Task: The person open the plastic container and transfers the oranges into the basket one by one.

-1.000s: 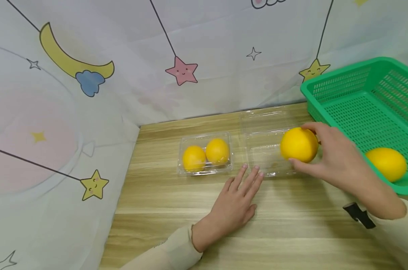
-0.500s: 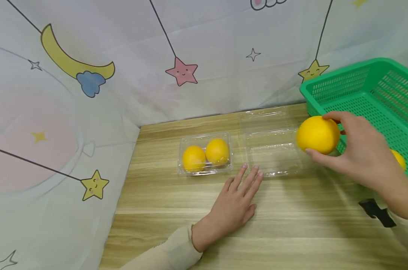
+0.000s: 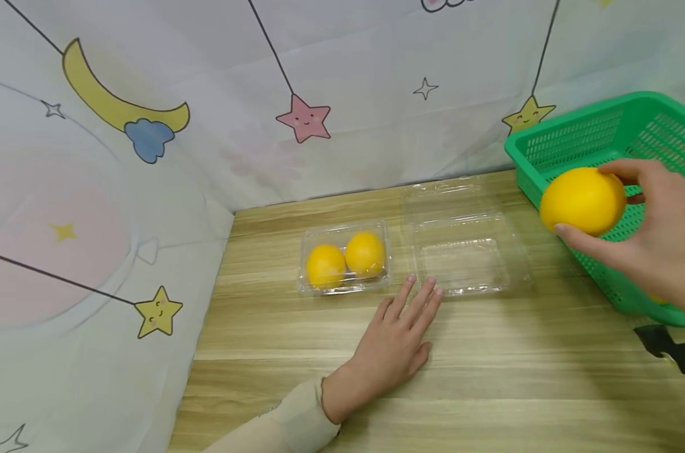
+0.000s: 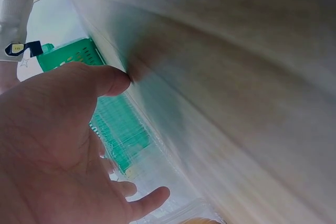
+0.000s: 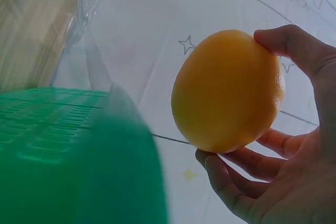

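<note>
Behind everything I have a printed cloth (image 3: 365, 56), and below it the wood-grain table (image 3: 489, 390). The green basket (image 3: 531, 184) sits at the far right; a yellow patch (image 3: 657, 299) low in it is too hidden to identify. Left of it, the open clear box (image 3: 463, 264) lies with its lid folded back and no fruit inside, and further left a closed clear box (image 3: 342, 290) holds two fruits (image 3: 326, 267).

I take the step to be carrying one fruit between basket and box; which way, I can't tell from this. I judge the next move calls for a steady pinch and clearance over the basket's rim.

My left hand (image 3: 392, 340) rests on the table, fingers straight and holding nothing, tips by the open box's front corner; whether they touch it, I can't tell. My right hand (image 3: 662, 220) is curled partway, gripping the yellow fruit (image 3: 582, 201) between thumb and fingers, raised by the basket's near-left rim, well apart from my left.
</note>
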{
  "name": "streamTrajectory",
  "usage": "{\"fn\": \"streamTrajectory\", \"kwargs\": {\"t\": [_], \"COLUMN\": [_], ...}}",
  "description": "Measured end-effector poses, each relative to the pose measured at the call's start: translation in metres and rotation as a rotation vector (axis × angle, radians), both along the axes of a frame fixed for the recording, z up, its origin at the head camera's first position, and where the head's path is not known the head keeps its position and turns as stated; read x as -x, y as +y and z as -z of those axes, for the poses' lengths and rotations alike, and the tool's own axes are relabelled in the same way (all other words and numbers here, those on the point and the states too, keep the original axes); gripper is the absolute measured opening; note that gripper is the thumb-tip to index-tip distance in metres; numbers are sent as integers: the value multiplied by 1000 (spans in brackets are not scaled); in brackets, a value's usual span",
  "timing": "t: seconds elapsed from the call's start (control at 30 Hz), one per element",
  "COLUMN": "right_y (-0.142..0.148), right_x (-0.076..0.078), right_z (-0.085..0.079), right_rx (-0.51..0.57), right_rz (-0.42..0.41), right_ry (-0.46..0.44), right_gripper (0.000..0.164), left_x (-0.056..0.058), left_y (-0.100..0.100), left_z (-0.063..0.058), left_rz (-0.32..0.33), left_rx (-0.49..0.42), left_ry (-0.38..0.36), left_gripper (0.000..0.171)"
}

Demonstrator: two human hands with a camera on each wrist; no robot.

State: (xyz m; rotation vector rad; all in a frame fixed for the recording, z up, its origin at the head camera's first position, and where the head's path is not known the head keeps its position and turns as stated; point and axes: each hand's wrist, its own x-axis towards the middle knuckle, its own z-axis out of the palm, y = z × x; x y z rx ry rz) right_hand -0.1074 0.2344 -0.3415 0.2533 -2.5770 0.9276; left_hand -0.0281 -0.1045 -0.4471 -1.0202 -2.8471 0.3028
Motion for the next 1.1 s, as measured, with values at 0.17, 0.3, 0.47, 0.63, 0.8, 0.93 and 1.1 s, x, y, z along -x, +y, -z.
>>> {"fn": "streamTrajectory", "kwargs": {"t": [0.17,0.3,0.47,0.63,0.8,0.93,1.1], "right_y": [6,9,20,30,36,41,50], "right_x": [-2,-1,3,5,6,7,11], "right_z": [0,6,17,25,29,34,44], "right_rx": [46,79,114,124,110,124,134], "right_rz": [25,37,55,68,76,72,52], "right_ry": [13,24,68,71,59,37,-4], "right_gripper": [83,81,81,83,86,80,76], "left_x": [0,0,0,0,-1,-1,-1], "left_y": [0,-1,-1,0,0,0,1], "left_z": [0,-1,-2,-3,-4,-3,-3], "left_rz": [6,0,-5,-9,-13,-12,-13], "left_rx": [-12,-16,-28,-20,-20,-26,-26], "left_ry": [3,-4,-18,-24,-28,-28,-29], "left_gripper": [92,92,92,92,92,92,92]}}
